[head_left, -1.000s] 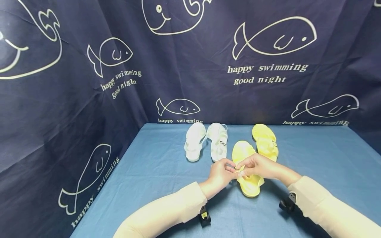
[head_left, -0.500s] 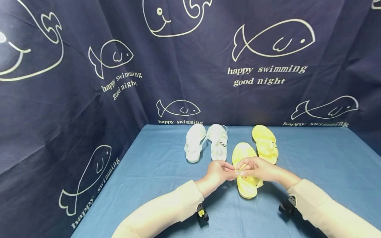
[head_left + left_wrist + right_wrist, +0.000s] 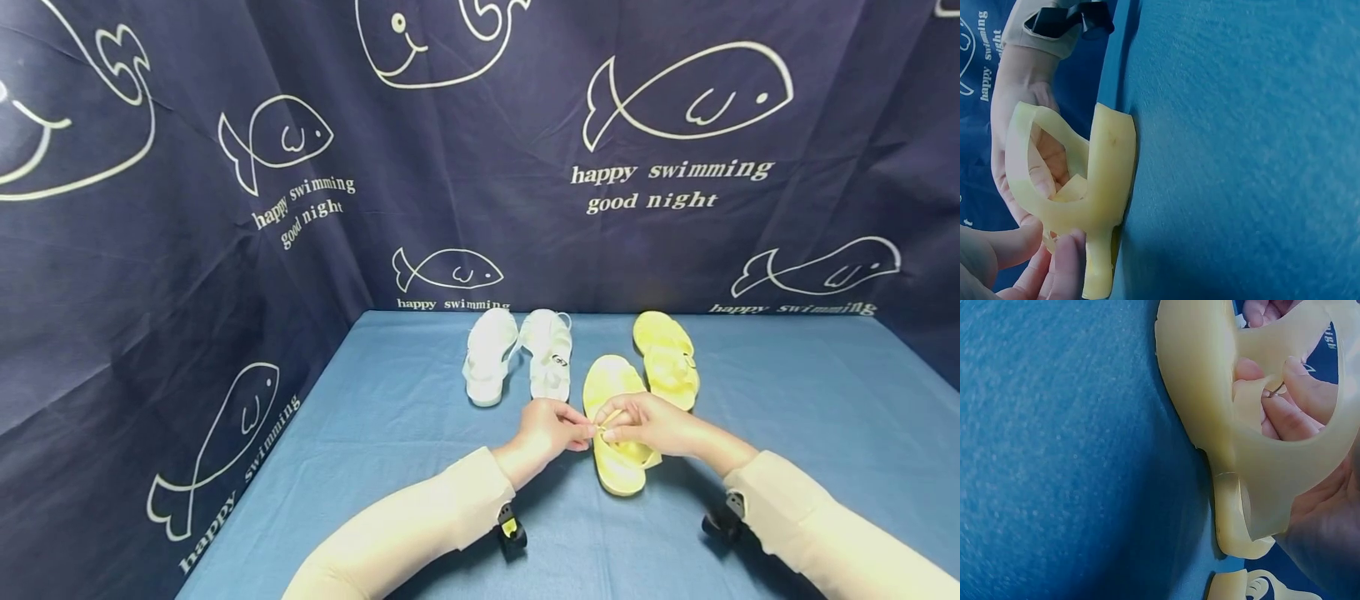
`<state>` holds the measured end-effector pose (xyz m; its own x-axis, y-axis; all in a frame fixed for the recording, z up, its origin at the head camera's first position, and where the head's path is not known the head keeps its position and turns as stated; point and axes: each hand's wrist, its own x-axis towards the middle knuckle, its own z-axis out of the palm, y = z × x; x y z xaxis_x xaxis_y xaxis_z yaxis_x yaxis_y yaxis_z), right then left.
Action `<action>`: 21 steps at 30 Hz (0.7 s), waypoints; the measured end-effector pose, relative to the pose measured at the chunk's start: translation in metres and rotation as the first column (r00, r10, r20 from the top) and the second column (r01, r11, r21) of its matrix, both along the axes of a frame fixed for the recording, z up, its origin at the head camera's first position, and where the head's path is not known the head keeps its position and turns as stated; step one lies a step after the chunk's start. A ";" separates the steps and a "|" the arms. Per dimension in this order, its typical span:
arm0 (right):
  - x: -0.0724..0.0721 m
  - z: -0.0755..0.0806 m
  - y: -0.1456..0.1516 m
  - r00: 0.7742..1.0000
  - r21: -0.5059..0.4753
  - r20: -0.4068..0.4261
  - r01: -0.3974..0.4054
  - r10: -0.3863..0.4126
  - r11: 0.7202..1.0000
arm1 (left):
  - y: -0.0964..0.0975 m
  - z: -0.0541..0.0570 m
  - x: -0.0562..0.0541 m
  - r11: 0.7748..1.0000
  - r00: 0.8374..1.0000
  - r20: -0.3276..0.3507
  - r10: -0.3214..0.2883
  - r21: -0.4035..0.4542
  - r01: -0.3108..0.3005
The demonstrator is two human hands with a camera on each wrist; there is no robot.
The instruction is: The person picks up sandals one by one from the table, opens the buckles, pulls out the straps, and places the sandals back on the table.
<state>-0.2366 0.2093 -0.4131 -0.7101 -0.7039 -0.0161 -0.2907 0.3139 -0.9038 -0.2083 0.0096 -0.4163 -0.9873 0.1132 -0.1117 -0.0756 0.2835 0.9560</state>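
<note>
A yellow sandal [image 3: 621,477] lies on the blue-covered table with both hands at its left side. In the head view, my left hand [image 3: 549,428] pinches the ankle strap between thumb and fingertips. My right hand [image 3: 651,423] meets it there, its thumb and fingers pinching the strap's buckle end. Through the opening of the strap [image 3: 1254,453] in the right wrist view, a small metal buckle pin [image 3: 1277,390] shows between the fingertips. The left wrist view has the left thumb and fingers [image 3: 1069,256] close against the strap's lower edge, with the right hand [image 3: 1025,137] behind it.
A second yellow sandal [image 3: 670,367] lies behind to the right. Two white sandals [image 3: 489,367] stand side by side to the left, toward the back edge. A dark blue curtain [image 3: 525,217] with fish prints rises behind the blue table [image 3: 420,400].
The left hand has shifted slightly, its fingers drawing closer together at the strap. The worked sandal has turned a little, its front end moving left. The other sandals stay put.
</note>
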 end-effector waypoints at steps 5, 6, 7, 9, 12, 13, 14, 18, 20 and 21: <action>0.001 0.000 -0.002 1.000 0.017 0.009 0.025 -0.025 1.000 | -0.003 0.002 0.000 0.994 1.000 -0.031 0.002 -0.105 -0.005; 0.001 0.000 -0.002 1.000 0.021 0.009 0.028 -0.029 0.999 | -0.004 0.002 0.000 0.992 0.999 -0.040 -0.001 -0.128 -0.004; 0.002 0.000 -0.002 1.000 0.023 0.005 0.030 -0.030 0.999 | -0.004 0.002 0.000 0.990 0.999 -0.044 -0.003 -0.142 -0.003; 0.002 -0.001 -0.003 0.999 0.026 0.000 0.034 -0.034 0.999 | -0.005 0.002 0.000 0.987 0.999 -0.051 -0.007 -0.164 -0.002; 0.003 -0.001 -0.003 0.999 0.038 -0.013 0.051 -0.051 0.998 | -0.005 0.003 0.000 0.986 0.999 -0.050 -0.004 -0.169 -0.004; 0.003 -0.001 -0.003 0.998 0.042 -0.016 0.057 -0.057 0.997 | -0.005 0.003 0.000 0.985 0.999 -0.049 -0.002 -0.170 -0.006; 0.004 -0.001 -0.003 0.998 0.043 -0.019 0.061 -0.060 0.997 | -0.004 0.003 0.000 0.985 0.999 -0.051 -0.003 -0.175 -0.006; 0.005 0.000 -0.003 0.997 0.040 -0.016 0.070 -0.069 0.997 | -0.004 0.003 -0.001 0.983 0.998 -0.063 -0.006 -0.183 -0.005; 0.005 0.000 -0.003 0.998 0.027 -0.013 0.068 -0.067 0.997 | -0.004 0.003 -0.001 0.984 0.998 -0.068 -0.009 -0.176 -0.003; 0.005 0.001 -0.003 0.998 0.022 -0.007 0.069 -0.069 0.997 | -0.004 0.003 -0.001 0.984 0.997 -0.070 -0.011 -0.176 -0.002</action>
